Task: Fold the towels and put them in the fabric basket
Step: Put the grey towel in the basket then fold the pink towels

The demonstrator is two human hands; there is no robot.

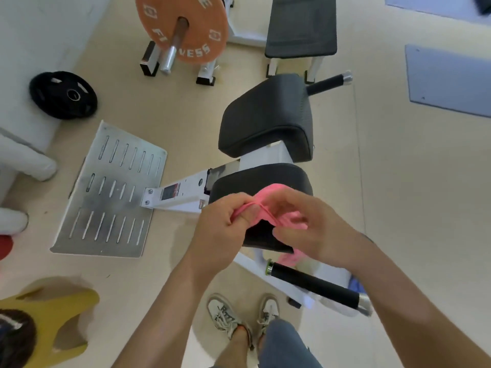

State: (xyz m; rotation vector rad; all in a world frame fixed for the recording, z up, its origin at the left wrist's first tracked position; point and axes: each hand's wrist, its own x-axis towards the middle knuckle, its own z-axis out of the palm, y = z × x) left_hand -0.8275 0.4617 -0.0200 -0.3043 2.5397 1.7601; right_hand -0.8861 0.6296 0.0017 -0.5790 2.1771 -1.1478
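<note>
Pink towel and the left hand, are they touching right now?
Touching. The head view shows the left hand pinching an edge of the pink towel.

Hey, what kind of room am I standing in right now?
Most likely a gym or workout room: an orange weight plate on a barbell, a black weight plate on the floor, and a padded machine with a metal footplate. The left hand and right hand hold a pink towel.

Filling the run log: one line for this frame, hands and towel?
stage: folding | left hand: pinches pink towel | right hand: grips pink towel | place: above black seat pad
</note>
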